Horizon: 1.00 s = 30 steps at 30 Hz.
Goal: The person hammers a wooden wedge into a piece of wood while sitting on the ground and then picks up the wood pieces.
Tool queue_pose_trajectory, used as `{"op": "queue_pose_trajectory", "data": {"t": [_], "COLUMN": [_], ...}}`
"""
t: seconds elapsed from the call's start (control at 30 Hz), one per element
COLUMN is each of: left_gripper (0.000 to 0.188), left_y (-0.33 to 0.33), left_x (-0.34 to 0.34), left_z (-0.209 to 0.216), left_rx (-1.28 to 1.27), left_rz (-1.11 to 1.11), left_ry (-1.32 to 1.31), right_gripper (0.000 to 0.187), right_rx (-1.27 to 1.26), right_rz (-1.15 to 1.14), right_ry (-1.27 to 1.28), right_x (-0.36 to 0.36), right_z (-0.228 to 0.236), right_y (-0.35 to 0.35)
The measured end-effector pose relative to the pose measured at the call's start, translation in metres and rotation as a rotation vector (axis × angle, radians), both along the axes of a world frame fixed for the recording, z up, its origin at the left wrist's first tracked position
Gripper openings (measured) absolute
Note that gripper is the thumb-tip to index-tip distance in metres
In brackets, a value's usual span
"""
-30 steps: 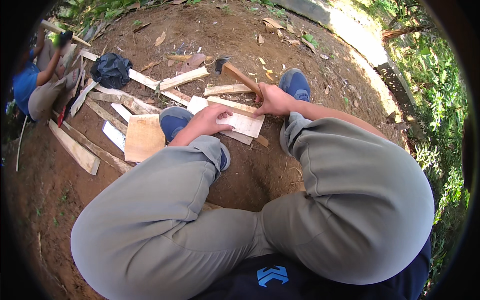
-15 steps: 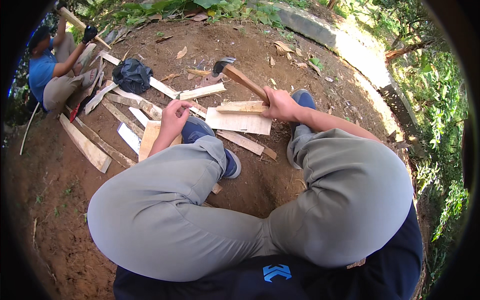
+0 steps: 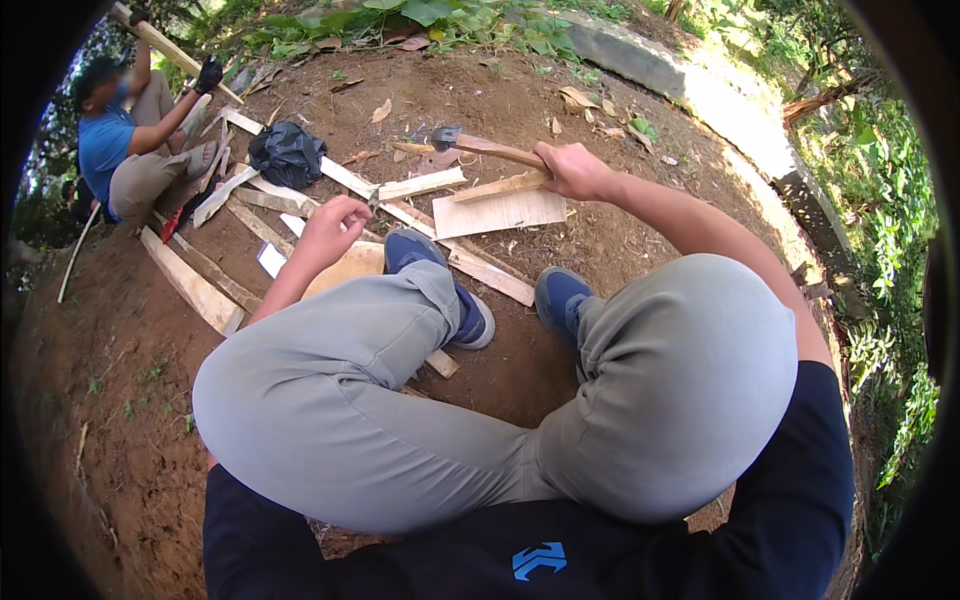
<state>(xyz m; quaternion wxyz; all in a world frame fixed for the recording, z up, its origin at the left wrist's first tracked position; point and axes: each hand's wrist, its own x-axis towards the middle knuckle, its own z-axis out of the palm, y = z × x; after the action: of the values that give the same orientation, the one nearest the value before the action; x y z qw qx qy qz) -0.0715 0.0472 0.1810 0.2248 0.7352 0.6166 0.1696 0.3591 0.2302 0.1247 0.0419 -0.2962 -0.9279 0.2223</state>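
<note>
My right hand [image 3: 578,172] is closed around the wooden handle of a hammer [image 3: 495,149], whose dark metal head points left. Just below the hammer, a narrow wood strip [image 3: 500,187] lies on a flat pale board [image 3: 515,213] on the ground. My left hand [image 3: 333,230] hovers above the wood pieces beside my left shoe [image 3: 412,250]. Its thumb and fingers are pinched together; whatever they may hold is too small to make out. A short wood offcut [image 3: 422,184] lies between the two hands, farther out.
Several wood strips and a black plastic bag [image 3: 287,154] spread across the soil at left. Another person [image 3: 135,150] in a blue shirt sits beyond them, gloved hands on a long wooden piece [image 3: 185,55]. A concrete edge [image 3: 640,65] runs along the far right, with plants behind.
My right hand and the hammer have moved farther out and rightward, the hammer lying flatter. My right foot has drawn back toward me. The left hand stays pinched over the wood.
</note>
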Motion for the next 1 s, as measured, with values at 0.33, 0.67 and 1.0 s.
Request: {"op": "queue_pose_trajectory", "data": {"t": [0.33,0.67,1.0], "left_gripper": [0.025,0.073,0.048], "left_y": [0.035,0.084,0.115], "left_x": [-0.008,0.198,0.180], "left_z": [0.083,-0.107,-0.131], "left_rx": [-0.499,-0.175,-0.318], "left_rz": [-0.100,-0.140,0.084], "left_ry": [0.461,0.246,0.091], "right_gripper": [0.043,0.043,0.036], "right_rx": [-0.156,-0.204,-0.194], "right_rz": [-0.171,-0.215,-0.209], "right_ry": [0.094,0.231,0.154], "right_x": [0.030,0.038,0.025], "right_z": [-0.073,-0.086,-0.085], "right_y": [0.007,0.005,0.031]}}
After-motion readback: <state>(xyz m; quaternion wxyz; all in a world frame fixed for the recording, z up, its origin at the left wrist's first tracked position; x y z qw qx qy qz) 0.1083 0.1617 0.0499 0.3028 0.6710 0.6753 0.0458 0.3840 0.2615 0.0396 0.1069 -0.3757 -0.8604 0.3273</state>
